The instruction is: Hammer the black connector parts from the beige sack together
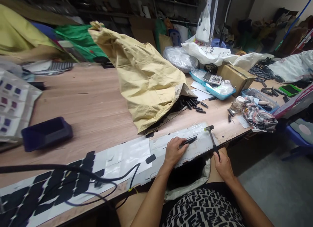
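My right hand [223,164] is closed round the dark handle of a small hammer [213,140], its head raised over the right end of a white work board [160,143]. Under my left hand [174,152], a slim black handle-like piece [191,140] lies against the board, gripped between thumb and fingers. Its exact kind I cannot make out. Beyond my hands, a tan sack [151,80] lies with its mouth towards me. Several similar black pieces [192,103] spill out of it onto the table.
Black flat pads [56,184] and a dark cable [102,178] lie at front left, near a dark blue bin [47,134]. A blue tray [223,95] with a calculator [212,78], a carton [236,75], a jar [237,104] and patterned cloth [259,116] stand right. An open bag [188,191] hangs below the edge.
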`<state>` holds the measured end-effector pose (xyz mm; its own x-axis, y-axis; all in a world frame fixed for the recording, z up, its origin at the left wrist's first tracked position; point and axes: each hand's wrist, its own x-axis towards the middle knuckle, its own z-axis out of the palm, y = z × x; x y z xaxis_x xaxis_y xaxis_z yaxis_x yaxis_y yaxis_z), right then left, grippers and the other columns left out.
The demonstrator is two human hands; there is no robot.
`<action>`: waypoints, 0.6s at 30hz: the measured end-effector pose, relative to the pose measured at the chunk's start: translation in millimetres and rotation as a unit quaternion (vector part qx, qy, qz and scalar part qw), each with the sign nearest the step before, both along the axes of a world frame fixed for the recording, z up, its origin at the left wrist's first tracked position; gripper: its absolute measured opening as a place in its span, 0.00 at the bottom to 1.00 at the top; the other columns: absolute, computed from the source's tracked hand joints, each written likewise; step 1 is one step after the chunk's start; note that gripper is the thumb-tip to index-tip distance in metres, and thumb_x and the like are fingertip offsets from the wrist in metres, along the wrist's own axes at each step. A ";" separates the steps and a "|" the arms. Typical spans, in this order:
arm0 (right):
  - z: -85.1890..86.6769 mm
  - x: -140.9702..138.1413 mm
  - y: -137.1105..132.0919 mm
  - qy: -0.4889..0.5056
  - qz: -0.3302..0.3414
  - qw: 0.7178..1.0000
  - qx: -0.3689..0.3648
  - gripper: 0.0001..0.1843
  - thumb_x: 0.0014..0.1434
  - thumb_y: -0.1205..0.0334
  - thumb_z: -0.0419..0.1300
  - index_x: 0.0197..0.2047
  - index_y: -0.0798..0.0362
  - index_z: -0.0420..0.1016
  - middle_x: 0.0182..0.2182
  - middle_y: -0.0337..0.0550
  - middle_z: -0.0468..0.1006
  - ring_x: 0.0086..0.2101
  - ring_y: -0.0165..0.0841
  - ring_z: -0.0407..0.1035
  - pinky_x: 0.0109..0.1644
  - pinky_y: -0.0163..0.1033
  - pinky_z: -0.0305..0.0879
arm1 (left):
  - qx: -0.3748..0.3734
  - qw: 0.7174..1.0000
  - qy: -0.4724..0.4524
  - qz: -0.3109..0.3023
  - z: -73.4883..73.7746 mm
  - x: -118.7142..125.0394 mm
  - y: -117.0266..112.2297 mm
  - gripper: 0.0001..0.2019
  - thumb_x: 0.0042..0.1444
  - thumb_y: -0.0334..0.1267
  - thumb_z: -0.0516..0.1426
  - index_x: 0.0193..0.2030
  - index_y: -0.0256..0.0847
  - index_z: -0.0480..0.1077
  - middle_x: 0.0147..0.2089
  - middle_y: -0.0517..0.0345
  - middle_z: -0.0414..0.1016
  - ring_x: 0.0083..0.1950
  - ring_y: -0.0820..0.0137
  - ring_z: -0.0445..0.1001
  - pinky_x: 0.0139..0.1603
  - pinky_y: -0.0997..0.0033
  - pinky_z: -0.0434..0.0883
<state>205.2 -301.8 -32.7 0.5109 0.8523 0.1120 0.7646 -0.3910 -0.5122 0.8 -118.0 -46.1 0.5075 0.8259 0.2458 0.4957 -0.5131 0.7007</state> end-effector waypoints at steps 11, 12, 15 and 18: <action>19.9 -33.7 -3.9 0.000 0.099 0.995 0.004 0.19 0.70 0.53 0.46 0.39 0.53 0.74 0.27 0.44 0.78 0.29 0.35 0.73 0.32 0.35 0.57 | -0.035 0.999 -0.011 -0.001 3.2 -1.0 1.1 0.08 0.56 0.39 0.61 0.43 0.47 0.78 0.37 0.57 0.76 0.42 0.63 0.71 0.48 0.60 0.68; 18.8 -33.4 -4.4 -0.004 0.100 0.995 -0.007 0.19 0.70 0.53 0.46 0.38 0.53 0.73 0.26 0.44 0.78 0.28 0.35 0.73 0.31 0.35 0.57 | -0.036 0.999 -0.011 -0.001 3.1 -1.1 1.2 0.08 0.56 0.39 0.61 0.43 0.47 0.78 0.38 0.57 0.76 0.42 0.63 0.71 0.48 0.60 0.67; 16.8 -32.5 -4.8 -0.011 0.099 0.994 -0.038 0.19 0.70 0.53 0.47 0.35 0.52 0.72 0.25 0.43 0.76 0.26 0.35 0.71 0.30 0.35 0.54 | -0.039 0.999 -0.010 0.000 3.1 -1.1 1.2 0.08 0.56 0.39 0.61 0.43 0.46 0.78 0.38 0.57 0.76 0.43 0.63 0.71 0.49 0.60 0.67; 20.7 -34.1 -2.9 0.006 0.094 0.994 -0.047 0.19 0.70 0.52 0.46 0.36 0.51 0.72 0.26 0.43 0.77 0.28 0.35 0.72 0.31 0.35 0.55 | -0.041 0.999 -0.010 -0.001 3.1 -1.3 1.4 0.08 0.56 0.39 0.61 0.43 0.46 0.78 0.37 0.57 0.76 0.43 0.63 0.71 0.48 0.60 0.67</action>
